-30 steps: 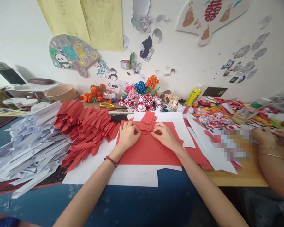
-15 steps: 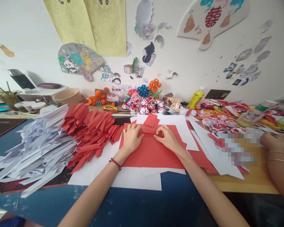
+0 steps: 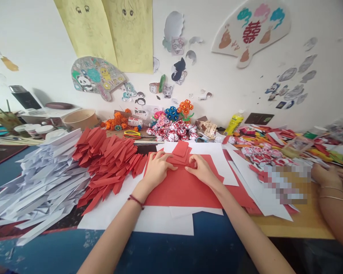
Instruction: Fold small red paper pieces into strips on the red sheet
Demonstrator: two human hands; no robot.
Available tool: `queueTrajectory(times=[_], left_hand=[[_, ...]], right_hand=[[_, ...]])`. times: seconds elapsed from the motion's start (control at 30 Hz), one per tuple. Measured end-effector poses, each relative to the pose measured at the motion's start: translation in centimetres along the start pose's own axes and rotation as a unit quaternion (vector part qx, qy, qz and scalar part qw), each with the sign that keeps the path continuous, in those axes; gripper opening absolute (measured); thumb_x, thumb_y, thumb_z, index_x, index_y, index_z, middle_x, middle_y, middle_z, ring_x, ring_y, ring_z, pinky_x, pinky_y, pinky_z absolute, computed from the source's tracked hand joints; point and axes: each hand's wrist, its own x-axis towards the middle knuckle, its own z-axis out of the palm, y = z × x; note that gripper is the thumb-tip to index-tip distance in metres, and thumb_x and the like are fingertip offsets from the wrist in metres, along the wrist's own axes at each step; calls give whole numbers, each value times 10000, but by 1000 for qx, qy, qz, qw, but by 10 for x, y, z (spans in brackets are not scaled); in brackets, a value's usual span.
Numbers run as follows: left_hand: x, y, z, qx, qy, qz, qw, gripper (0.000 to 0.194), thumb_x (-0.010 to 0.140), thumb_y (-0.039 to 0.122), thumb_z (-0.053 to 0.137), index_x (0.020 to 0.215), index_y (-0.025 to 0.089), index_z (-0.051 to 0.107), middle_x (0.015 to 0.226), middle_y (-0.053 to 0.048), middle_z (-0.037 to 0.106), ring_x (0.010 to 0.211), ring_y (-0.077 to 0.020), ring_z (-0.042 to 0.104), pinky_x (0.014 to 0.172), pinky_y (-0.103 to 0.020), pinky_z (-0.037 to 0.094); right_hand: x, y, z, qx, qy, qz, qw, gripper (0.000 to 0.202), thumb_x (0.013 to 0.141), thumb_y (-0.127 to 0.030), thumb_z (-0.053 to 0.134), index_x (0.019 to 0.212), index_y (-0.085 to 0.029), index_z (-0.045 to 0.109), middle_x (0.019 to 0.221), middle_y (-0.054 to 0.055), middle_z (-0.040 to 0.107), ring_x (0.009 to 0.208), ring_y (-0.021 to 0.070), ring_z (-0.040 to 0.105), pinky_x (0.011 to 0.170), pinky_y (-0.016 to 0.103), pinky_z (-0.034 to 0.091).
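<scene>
Both hands work at a small piece of red paper [image 3: 180, 166], which is hard to tell from the larger red sheet [image 3: 183, 190] beneath it. My left hand [image 3: 159, 167] holds the piece's left end, its thumb reaching inward. At the right end, my right hand [image 3: 199, 169] pinches with thumb and forefinger. Just beyond the fingers lies a small stack of red paper rectangles [image 3: 181, 148]. White sheets [image 3: 160, 219] stick out from under the red sheet.
Left of my arm are heaps of folded red strips [image 3: 108, 163] and folded white strips [image 3: 48, 179]. Red-and-white paper flowers [image 3: 174, 131], a yellow bottle [image 3: 234, 122] and a bowl [image 3: 80, 118] line the wall. At right, another person's hand [image 3: 327, 176] rests over the wooden table.
My left thumb has stretched further right along the red paper, and my right hand has shifted slightly. The camera view has tilted a little; the stack stays in place.
</scene>
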Motion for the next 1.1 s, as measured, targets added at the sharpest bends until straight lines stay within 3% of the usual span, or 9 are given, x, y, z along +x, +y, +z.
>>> queueTrajectory(times=[0.4,0.6,0.73,0.83,0.93,1.1], left_hand=[[-4,-8,-7,10,14,-24,1000,329,857,175,501,793,355,769,1171,22,684,1123,-273,475,971,-528,282],[-3,-2,-8,26,37,-29,999,292,786,76,502,637,231,698,1017,-15,724,1028,-248,507,926,-481,324],[-1,5,-6,27,81,-15,996,291,866,101,448,884,224,711,1037,-46,707,990,-228,521,891,-438,350],[1,10,-2,36,66,34,997,293,918,154,426,1037,217,686,1062,-62,692,1034,-235,519,895,-423,353],[1,10,3,39,44,60,996,259,919,180,454,975,206,705,984,-67,695,1046,-246,515,914,-426,346],[5,9,8,13,54,30,998,237,919,291,516,835,208,722,940,-55,692,1005,-247,516,914,-425,340]], right_hand=[[-4,-11,-4,17,-11,-10,1000,134,792,-230,651,925,-245,655,952,40,568,721,173,510,704,333,471],[-8,-11,0,17,12,-31,999,139,819,-224,648,931,-256,724,974,56,558,756,183,546,692,341,489],[-9,-7,2,-9,18,-53,998,154,840,-220,637,939,-266,746,986,55,567,791,191,571,703,347,492],[-9,-7,2,-23,13,-63,998,139,853,-227,627,911,-251,751,977,56,583,800,191,582,708,339,489],[-10,-10,0,-42,7,-73,996,147,864,-217,609,913,-241,745,969,53,596,820,189,586,722,324,476],[-6,-20,1,-75,10,-71,995,108,864,-260,620,791,-217,687,916,38,610,816,183,582,726,299,446]])
